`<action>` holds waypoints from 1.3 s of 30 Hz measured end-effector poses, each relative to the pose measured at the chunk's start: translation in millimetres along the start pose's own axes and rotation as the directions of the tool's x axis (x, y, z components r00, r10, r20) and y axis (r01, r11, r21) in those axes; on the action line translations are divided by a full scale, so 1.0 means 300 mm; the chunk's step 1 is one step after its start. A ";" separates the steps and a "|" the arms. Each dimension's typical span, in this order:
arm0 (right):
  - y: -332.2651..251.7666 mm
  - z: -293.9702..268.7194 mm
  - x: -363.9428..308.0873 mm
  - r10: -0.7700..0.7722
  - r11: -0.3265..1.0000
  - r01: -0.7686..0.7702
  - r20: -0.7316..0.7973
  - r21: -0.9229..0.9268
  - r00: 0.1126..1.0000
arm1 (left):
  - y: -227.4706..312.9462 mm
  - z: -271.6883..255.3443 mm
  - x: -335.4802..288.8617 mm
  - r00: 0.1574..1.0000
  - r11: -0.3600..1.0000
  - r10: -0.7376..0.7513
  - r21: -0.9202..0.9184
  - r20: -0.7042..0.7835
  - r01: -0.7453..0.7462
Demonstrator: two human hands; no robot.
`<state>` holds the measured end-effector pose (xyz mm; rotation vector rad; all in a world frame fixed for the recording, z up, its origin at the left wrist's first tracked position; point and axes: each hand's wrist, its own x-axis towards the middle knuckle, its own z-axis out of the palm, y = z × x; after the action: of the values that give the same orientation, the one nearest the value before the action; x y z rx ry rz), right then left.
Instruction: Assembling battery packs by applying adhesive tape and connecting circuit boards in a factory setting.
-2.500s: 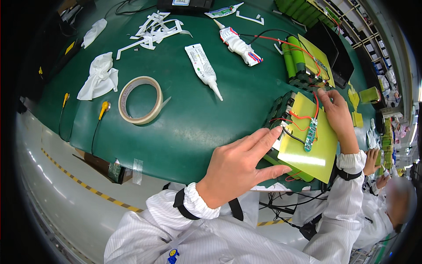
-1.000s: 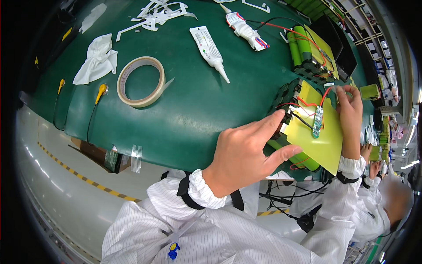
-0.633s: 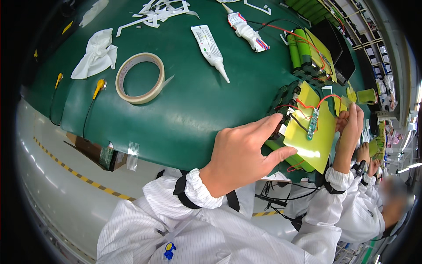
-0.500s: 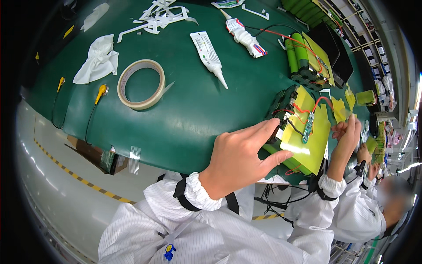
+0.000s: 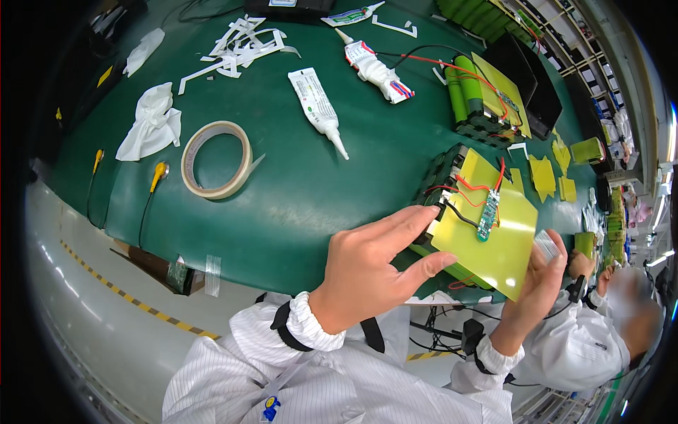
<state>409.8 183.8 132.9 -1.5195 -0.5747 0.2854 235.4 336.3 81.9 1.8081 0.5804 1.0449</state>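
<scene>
A green-topped table (image 5: 275, 233) fills the middle, above a pale, shiny floor (image 5: 134, 339) crossed by a yellow-and-dark stripe (image 5: 143, 304). A brown box (image 5: 152, 271) shows below the table's near left edge. Shelves (image 5: 587, 71) rise at upper right (the lens bends them), and white lights (image 5: 661, 258) glow along the right rim

the left hand (image 5: 378, 263) hides part of the battery pack (image 5: 474, 256).

Yellow sheet (image 5: 470, 249): smooth, glossy plastic look. Green cylindrical cells (image 5: 457, 99): slick plastic wrap, slight shine. Bench mat (image 5: 282, 219): smooth, rubbery, soft sheen. Tape roll (image 5: 214, 192): papery, matt. Crumpled wipe (image 5: 150, 124): matt, cloth-like.
</scene>
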 end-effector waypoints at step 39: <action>0.088 0.063 -0.031 -0.321 0.708 0.439 0.301 -0.553 0.898 | 0.008 -0.011 0.000 0.990 0.986 -0.133 -0.091 0.041 0.136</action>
<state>397.0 196.4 104.6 -1.9538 -1.2036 -0.1101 232.3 336.8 84.5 1.6782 0.6137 0.9324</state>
